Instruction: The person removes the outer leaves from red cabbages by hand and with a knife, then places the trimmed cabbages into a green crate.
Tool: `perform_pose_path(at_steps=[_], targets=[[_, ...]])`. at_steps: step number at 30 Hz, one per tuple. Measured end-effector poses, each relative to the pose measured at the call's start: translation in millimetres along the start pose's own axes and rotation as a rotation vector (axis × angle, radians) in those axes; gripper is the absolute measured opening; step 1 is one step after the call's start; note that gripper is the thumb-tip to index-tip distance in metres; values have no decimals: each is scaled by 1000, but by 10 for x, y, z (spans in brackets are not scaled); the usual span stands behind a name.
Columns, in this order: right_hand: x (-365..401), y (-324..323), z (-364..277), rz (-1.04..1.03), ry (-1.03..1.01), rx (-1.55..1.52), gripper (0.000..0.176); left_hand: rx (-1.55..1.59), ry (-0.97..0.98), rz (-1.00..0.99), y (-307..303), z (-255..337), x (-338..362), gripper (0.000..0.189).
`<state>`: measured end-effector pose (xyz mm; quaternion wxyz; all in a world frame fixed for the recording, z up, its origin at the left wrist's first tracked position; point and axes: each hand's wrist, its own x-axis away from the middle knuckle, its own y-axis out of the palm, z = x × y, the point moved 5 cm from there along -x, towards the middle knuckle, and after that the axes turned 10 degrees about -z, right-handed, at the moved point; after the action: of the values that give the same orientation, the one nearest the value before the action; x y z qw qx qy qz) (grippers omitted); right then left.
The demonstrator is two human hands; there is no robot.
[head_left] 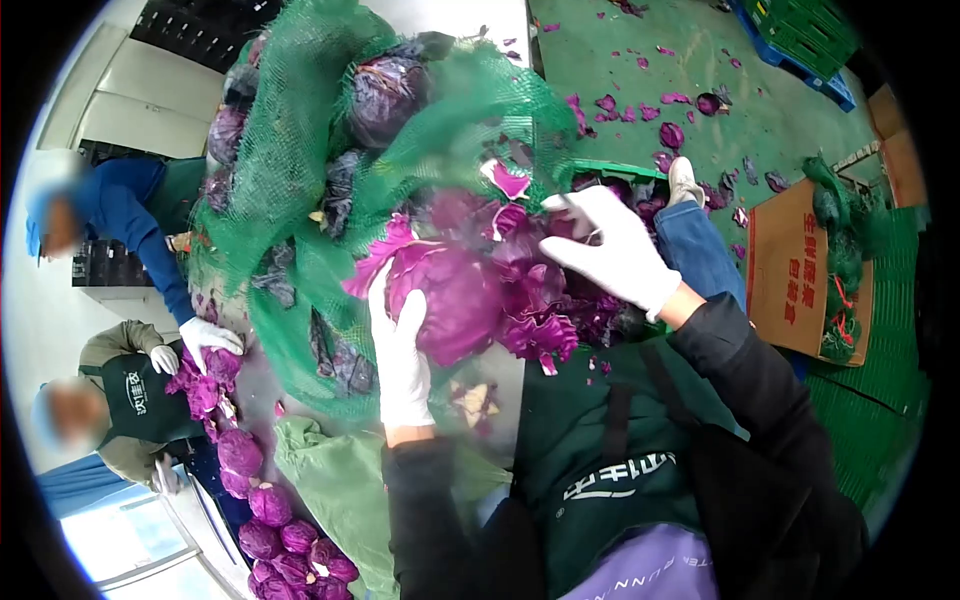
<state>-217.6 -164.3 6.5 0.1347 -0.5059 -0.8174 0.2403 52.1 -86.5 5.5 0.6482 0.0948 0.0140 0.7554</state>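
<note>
A large red cabbage (452, 305) with a peeled-back outer leaf (382, 255) is gripped at its left side by my left hand (400, 345), gloved in white. To the right of it, my right hand (615, 250), also in a white glove, is open with thumb and fingers apart. It hovers beside loose purple leaves (535, 300) and appears to hold nothing. Green mesh netting (300, 180) spreads behind the cabbage. Another cabbage with dull outer leaves (388, 100) lies in the netting. Pale cut pieces (474, 402) lie near my left wrist.
Several peeled cabbages (275, 535) are heaped at lower left. A co-worker's gloved hand (210, 340) touches cabbage at left; a second person (140, 390) stands nearby. A cardboard box (785, 270) and green crates (800, 35) stand at right. Leaf scraps (672, 135) litter the floor.
</note>
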Motion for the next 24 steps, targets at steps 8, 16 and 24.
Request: perform_pose_path(at_steps=[8, 16, 24], targets=[[-86, 562, -201, -255, 91, -355, 47, -378, 6, 124, 204, -38, 219, 80], [61, 684, 468, -110, -77, -63, 36, -248, -77, 67, 62, -151, 288, 91], [-23, 42, -509, -217, -274, -5, 58, -609, 103, 53, 449, -33, 366, 90]])
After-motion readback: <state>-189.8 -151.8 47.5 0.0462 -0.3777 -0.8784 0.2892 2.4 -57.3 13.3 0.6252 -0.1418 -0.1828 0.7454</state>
